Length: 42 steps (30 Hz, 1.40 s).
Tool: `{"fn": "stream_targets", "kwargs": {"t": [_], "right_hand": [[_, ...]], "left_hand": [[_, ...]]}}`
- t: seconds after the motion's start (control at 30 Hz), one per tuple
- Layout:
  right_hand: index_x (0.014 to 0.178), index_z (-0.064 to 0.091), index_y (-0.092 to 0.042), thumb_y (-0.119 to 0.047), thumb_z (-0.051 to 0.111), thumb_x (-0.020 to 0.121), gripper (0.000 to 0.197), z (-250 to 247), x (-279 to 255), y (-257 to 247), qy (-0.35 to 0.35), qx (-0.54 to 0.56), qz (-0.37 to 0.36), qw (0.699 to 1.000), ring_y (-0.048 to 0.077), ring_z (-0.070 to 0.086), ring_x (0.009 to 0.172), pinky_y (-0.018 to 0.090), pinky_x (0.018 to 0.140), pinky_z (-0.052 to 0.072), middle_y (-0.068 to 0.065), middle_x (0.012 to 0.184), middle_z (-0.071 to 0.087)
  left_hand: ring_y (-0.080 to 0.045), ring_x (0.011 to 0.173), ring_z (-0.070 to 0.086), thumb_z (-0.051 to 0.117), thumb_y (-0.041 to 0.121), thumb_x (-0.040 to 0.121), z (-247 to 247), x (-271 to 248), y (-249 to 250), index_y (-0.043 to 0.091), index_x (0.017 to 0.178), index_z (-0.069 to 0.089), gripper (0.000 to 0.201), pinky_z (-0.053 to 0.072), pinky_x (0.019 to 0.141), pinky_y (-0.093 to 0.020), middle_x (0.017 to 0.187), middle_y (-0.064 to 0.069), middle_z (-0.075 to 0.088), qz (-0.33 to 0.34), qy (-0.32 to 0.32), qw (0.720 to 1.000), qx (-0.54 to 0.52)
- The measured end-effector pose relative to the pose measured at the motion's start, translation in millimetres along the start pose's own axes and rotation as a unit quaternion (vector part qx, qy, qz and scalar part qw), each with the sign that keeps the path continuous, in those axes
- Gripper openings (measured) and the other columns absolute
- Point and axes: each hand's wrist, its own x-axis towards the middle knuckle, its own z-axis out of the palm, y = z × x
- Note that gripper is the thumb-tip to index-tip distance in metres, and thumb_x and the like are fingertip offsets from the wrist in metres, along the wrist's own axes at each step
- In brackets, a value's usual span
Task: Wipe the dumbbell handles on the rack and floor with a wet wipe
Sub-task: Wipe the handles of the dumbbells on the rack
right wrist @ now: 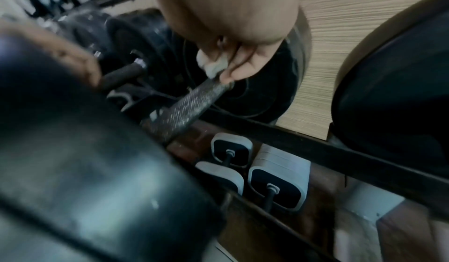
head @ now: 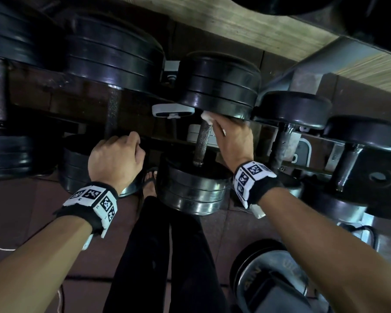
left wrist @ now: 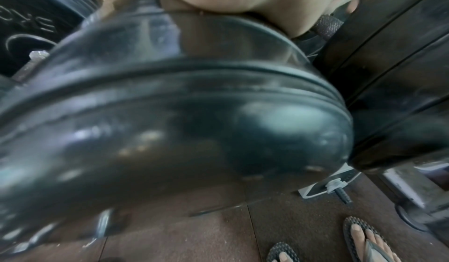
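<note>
Black plate dumbbells lie in a row on a low rack. My right hand (head: pixel 231 137) pinches a white wet wipe (head: pixel 207 115) against the far end of the middle dumbbell's knurled handle (head: pixel 203 141), close to its far plates (head: pixel 219 84). The right wrist view shows the wipe (right wrist: pixel 213 64) bunched under my fingertips (right wrist: pixel 239 72) on that handle (right wrist: pixel 192 101). My left hand (head: pixel 116 154) curls around the near end of the neighbouring dumbbell's handle (head: pixel 112 109). In the left wrist view that handle (left wrist: pixel 326 26) shows below my palm, behind a large black plate (left wrist: pixel 170 122).
Heavier dumbbells (head: pixel 20 41) sit to the left, smaller ones (head: pixel 294 109) to the right. White power adapters (right wrist: pixel 274 187) with cables lie under the rack bar (right wrist: pixel 340 156). Another dumbbell (head: pixel 271 274) is on the floor at lower right. My sandalled feet (left wrist: pixel 364 237) stand close by.
</note>
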Motion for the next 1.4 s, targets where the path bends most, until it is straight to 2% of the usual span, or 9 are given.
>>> {"fn": "stream_targets", "kwargs": {"t": [0.23,0.53,0.63,0.73,0.83,0.97,1.1,1.27,1.4], "right_hand": [[0.109,0.075,-0.019,-0.009,0.064,0.091,0.024,10.5,-2.5,8.3,-0.032,-0.003,-0.006,0.999,0.033,0.070,0.084,0.045,0.073,0.059,0.008,0.095,0.074],[0.102,0.078,-0.021,-0.009,0.067,0.092,0.020,3.1,-37.5,0.2,-0.342,0.129,0.102,0.925,0.004,0.069,0.095,0.029,0.095,0.054,-0.012,0.100,0.076],[0.104,0.078,-0.028,-0.019,0.067,0.094,0.017,-5.0,-41.3,-6.1,-0.299,0.210,0.199,0.909,0.002,0.066,0.089,0.020,0.086,0.052,-0.015,0.093,0.075],[0.106,0.074,-0.023,-0.018,0.071,0.092,0.015,-15.8,-48.4,-16.2,-0.252,0.289,0.258,0.887,0.015,0.067,0.087,0.026,0.083,0.052,0.005,0.094,0.074],[0.106,0.064,-0.016,-0.014,0.073,0.091,0.018,-31.9,-50.5,-19.0,-0.226,0.366,0.307,0.849,0.014,0.068,0.080,0.022,0.073,0.052,0.013,0.095,0.074],[0.110,0.058,-0.018,-0.010,0.071,0.092,0.023,-49.7,-55.6,-4.8,-0.216,0.415,0.341,0.816,0.013,0.070,0.083,0.020,0.069,0.051,0.010,0.096,0.075],[0.115,0.064,-0.022,-0.025,0.063,0.098,0.017,-72.1,-79.8,43.6,-0.128,0.155,0.306,0.930,0.001,0.067,0.085,0.009,0.071,0.043,-0.010,0.094,0.072],[0.107,0.066,-0.009,-0.034,0.049,0.099,0.031,-81.2,-118.9,111.6,0.018,-0.028,0.340,0.940,0.042,0.067,0.090,0.049,0.078,0.051,0.020,0.096,0.072],[0.080,0.063,-0.006,-0.028,0.046,0.093,0.032,-63.9,-125.8,118.2,0.121,-0.050,0.301,0.945,0.043,0.062,0.072,0.052,0.065,0.048,0.017,0.076,0.066]], "left_hand": [[-0.029,0.053,0.054,0.062,0.018,0.087,1.6,-0.4,0.3,0.012,0.084,0.061,0.007,0.038,0.054,-0.035,0.059,-0.006,0.058,-0.002,0.002,1.000,0.002],[-0.030,0.054,0.056,0.062,0.019,0.088,-6.2,0.3,2.2,0.013,0.086,0.062,0.007,0.043,0.052,-0.036,0.060,-0.006,0.060,-0.017,-0.014,1.000,-0.022],[-0.026,0.073,0.067,0.057,0.032,0.093,-9.4,2.5,14.9,0.022,0.104,0.065,0.016,0.051,0.062,-0.035,0.082,0.000,0.071,-0.049,-0.027,0.985,-0.164],[-0.012,0.113,0.062,0.050,0.037,0.101,-15.3,6.2,55.4,0.021,0.139,0.050,0.041,0.048,0.099,-0.033,0.128,0.004,0.064,-0.031,-0.155,0.887,-0.433],[-0.003,0.116,0.057,0.049,0.027,0.103,-21.6,6.4,91.3,0.020,0.145,0.045,0.043,0.043,0.103,-0.021,0.128,0.008,0.060,0.000,-0.241,0.822,-0.516],[-0.007,0.088,0.069,0.059,0.015,0.098,-12.2,18.2,97.8,0.011,0.114,0.069,0.018,0.051,0.082,-0.013,0.099,0.004,0.072,0.003,-0.178,0.846,-0.503],[-0.019,0.079,0.066,0.062,0.012,0.095,7.1,55.6,90.8,0.002,0.106,0.066,0.016,0.047,0.073,-0.012,0.093,-0.009,0.071,-0.082,-0.053,0.913,-0.396],[-0.028,0.080,0.072,0.061,0.009,0.093,27.5,94.8,105.7,0.002,0.095,0.071,0.012,0.058,0.078,-0.043,0.088,-0.014,0.074,-0.074,-0.064,0.917,-0.386],[-0.020,0.067,0.064,0.060,0.005,0.093,22.7,85.6,109.8,0.000,0.086,0.071,0.014,0.052,0.072,-0.012,0.083,-0.015,0.073,-0.015,-0.057,0.931,-0.359]]}}
